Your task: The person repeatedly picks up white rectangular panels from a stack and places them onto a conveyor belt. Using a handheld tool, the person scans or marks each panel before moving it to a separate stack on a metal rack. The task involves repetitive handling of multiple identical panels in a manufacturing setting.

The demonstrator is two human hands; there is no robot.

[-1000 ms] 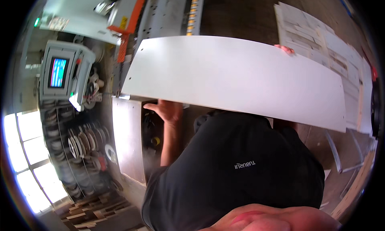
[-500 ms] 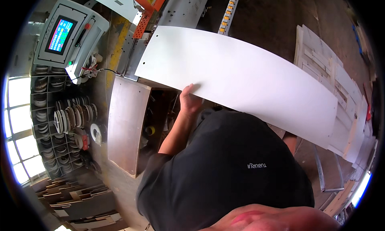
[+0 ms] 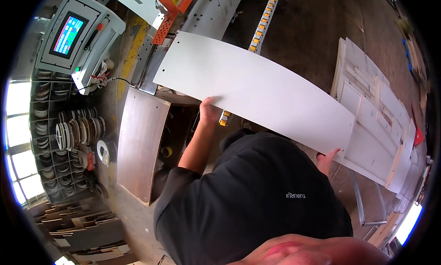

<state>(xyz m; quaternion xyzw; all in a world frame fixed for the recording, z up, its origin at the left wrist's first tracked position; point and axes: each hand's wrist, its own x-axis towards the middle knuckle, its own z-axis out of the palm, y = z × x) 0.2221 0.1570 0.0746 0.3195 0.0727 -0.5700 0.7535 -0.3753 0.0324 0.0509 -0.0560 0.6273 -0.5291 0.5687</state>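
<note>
A long white board point(image 3: 257, 88) with small dark holes near its ends stretches across in front of me. My left hand point(image 3: 209, 112) is closed on its near edge, left of the middle, thumb on top and the other fingers hidden beneath. At the near right corner my right hand point(image 3: 327, 161) grips the board, its thumb over the top face. The board's left end lies by the metal edge of a machine point(image 3: 150, 76), under an orange perforated bracket point(image 3: 164, 29).
Left of me stands a wooden cabinet point(image 3: 140, 145) with a roll of yellow tape inside. A control panel point(image 3: 69, 35) with a lit screen is at the far left, above racks of edging rolls point(image 3: 80, 131). A roller rail point(image 3: 264, 23) runs beyond the board. White panels point(image 3: 372, 122) are stacked at the right.
The board's right end has shifted left, uncovering more of the stacked panels. My right hand has come into view at its corner. My left hand stays on the near edge.
</note>
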